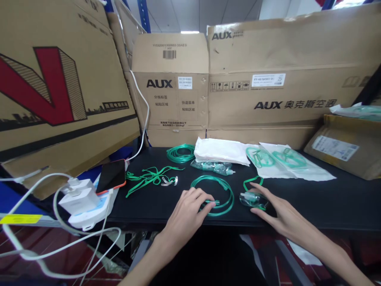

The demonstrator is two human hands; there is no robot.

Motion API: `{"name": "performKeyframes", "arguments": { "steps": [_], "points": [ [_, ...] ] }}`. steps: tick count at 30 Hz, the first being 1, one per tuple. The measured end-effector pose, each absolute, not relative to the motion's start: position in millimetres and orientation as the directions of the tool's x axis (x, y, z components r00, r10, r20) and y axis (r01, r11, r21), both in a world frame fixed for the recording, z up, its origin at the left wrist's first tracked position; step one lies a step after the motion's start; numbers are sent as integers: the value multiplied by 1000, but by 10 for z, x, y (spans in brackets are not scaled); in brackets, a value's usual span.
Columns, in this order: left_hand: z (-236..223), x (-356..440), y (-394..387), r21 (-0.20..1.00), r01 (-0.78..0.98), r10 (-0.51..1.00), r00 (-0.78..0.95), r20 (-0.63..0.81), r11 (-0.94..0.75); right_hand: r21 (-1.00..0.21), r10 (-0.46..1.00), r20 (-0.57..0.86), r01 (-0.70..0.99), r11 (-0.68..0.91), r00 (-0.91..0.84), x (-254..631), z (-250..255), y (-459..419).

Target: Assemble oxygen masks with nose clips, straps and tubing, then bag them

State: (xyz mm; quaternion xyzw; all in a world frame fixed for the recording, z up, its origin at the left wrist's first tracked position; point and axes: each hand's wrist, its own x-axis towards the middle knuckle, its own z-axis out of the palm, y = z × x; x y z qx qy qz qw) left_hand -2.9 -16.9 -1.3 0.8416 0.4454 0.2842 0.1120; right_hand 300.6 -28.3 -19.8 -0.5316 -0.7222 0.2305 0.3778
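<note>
My left hand [192, 208] pinches the connector end of a coiled green oxygen tube [230, 198] that lies on the black table. At right, my right hand [272, 204] curves its thumb and fingers around a small clear oxygen mask [247, 200] with a green elastic strap [246, 183]; the palm hides part of the mask. The mask sits just right of the coil, apart from it. Behind the coil lie clear plastic mask parts [212, 167].
Green elastic straps [149, 176] and small metal strips [169, 181] lie left. Farther back are another green coil [180, 154], white pouches [222, 150] and packed tubing sets [287, 158]. A phone [111, 176], white chargers [79, 198] and cables crowd the left edge. Cardboard boxes [175, 95] wall the back.
</note>
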Motion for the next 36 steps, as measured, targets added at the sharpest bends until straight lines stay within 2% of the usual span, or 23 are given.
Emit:
{"name": "performKeyframes", "arguments": {
  "steps": [2,5,8,13,16,19,22,25,30,34,36],
  "points": [
    [-17,-30,-167,442,687,815,439,379,-576,-823,943,332,481,304,-27,2994,-172,-237],
    [-16,-28,-170,440,688,813,440,380,-578,-887,913,367,361,287,176,3010,-111,-128],
    [-14,-25,-174,435,690,812,439,385,-579,-932,856,363,138,336,369,3110,-5,1],
    [-21,-28,-171,428,690,808,440,391,-583,-894,809,270,-176,412,521,3371,201,128],
    [-24,-29,-169,424,691,806,443,392,-586,-850,775,247,-255,461,581,3473,279,130],
    [-22,-28,-170,422,691,805,444,394,-587,-835,787,240,-292,466,569,3501,334,126],
    [-21,-27,-171,421,693,806,441,395,-586,-853,814,249,-279,441,525,3469,391,134],
    [-23,-31,-171,421,692,806,442,393,-586,-893,844,291,-187,408,451,3369,434,128],
    [-35,-36,-171,429,693,811,439,388,-580,-934,904,353,147,326,239,2995,333,17],
    [-52,-36,-188,429,694,811,433,394,-578,-882,955,290,371,290,-56,2633,125,-90],
    [-68,-49,-195,417,695,804,433,407,-586,-850,954,284,434,297,-98,2528,41,-115]
  ]
}}
